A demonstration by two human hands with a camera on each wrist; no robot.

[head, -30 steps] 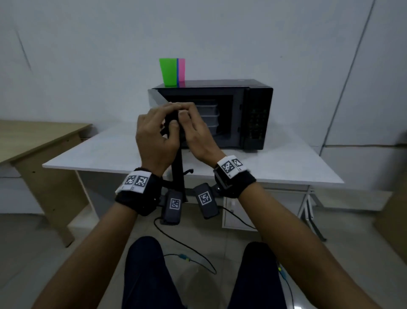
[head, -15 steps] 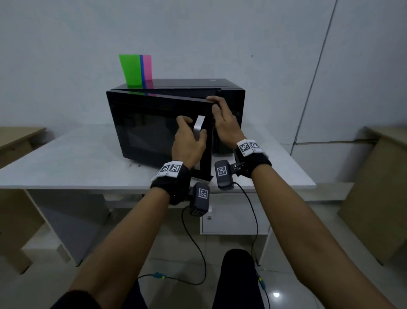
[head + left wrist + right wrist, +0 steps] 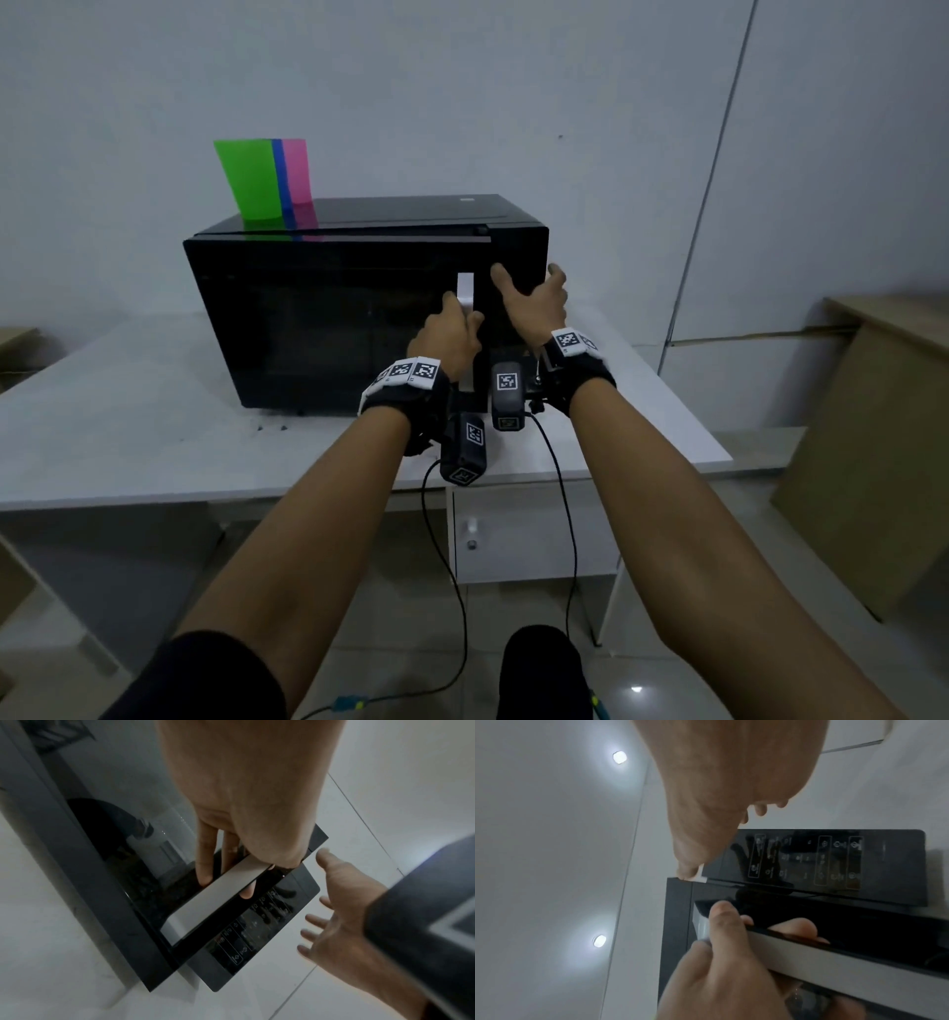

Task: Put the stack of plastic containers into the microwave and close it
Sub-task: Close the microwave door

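Note:
The black microwave (image 3: pixel 349 318) stands on the white table (image 3: pixel 128 421). Its dark door sits almost flush with the front, its right edge still slightly proud of the control panel (image 3: pixel 257 933). My left hand (image 3: pixel 454 329) grips the pale vertical door handle (image 3: pixel 465 288), fingers hooked behind it in the left wrist view. My right hand (image 3: pixel 531 300) is spread open by the control panel (image 3: pixel 834 862), thumb touching the door's upper right edge. The stack of containers is hidden behind the dark door.
Green, blue and pink plastic pieces (image 3: pixel 264 180) stand on top of the microwave at its back left. A white drawer unit (image 3: pixel 513 539) sits under the table. A wooden desk (image 3: pixel 883 437) stands to the right. Cables hang from both wrists.
The door has swung from wide open to almost shut, hiding the containers. My left hand stayed on the handle; my right hand left the door's edge and spread open by the panel.

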